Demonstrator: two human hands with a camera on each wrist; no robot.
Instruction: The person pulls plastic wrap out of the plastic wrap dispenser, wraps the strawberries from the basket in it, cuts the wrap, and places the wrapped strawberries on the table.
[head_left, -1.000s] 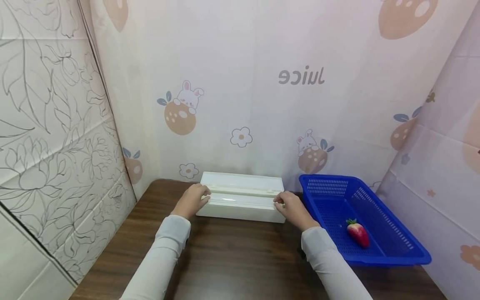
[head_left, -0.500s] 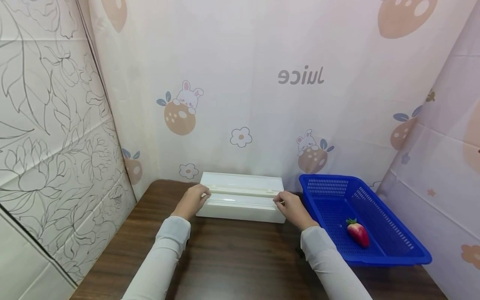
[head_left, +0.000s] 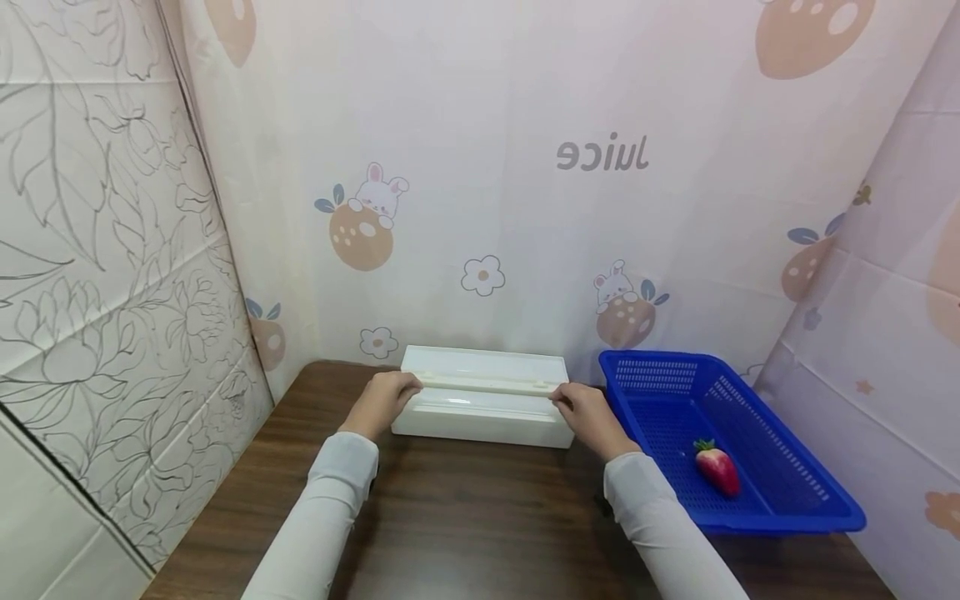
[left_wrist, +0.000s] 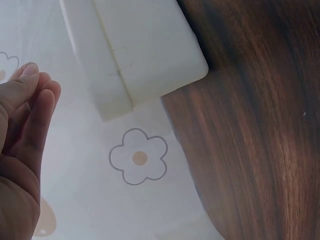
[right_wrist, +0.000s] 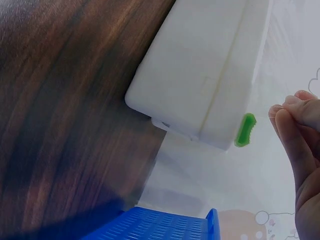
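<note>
A long white cling film dispenser (head_left: 480, 428) lies at the back of the table. At its left end, my left hand (head_left: 381, 405) pinches the thin clear cling film (left_wrist: 37, 37) between thumb and fingertips. My right hand (head_left: 591, 419) pinches the film's other corner at the right end; the thumb meets the fingers in the right wrist view. Streaky, see-through film (right_wrist: 277, 55) spans from these fingers toward the dispenser. A small green slide cutter (right_wrist: 246, 130) sits at the dispenser's right end, and in the head view the right hand hides it.
To the right stands a blue plastic basket (head_left: 787, 433) with a red and white strawberry (head_left: 717, 468) in it. The dark wooden table (head_left: 480, 517) stretches in front of the dispenser. A patterned curtain (head_left: 510, 208) hangs close behind.
Fingertips of both hands have drawn together into tighter pinches and risen slightly at the dispenser's ends. The dispenser, basket and strawberry stay in place.
</note>
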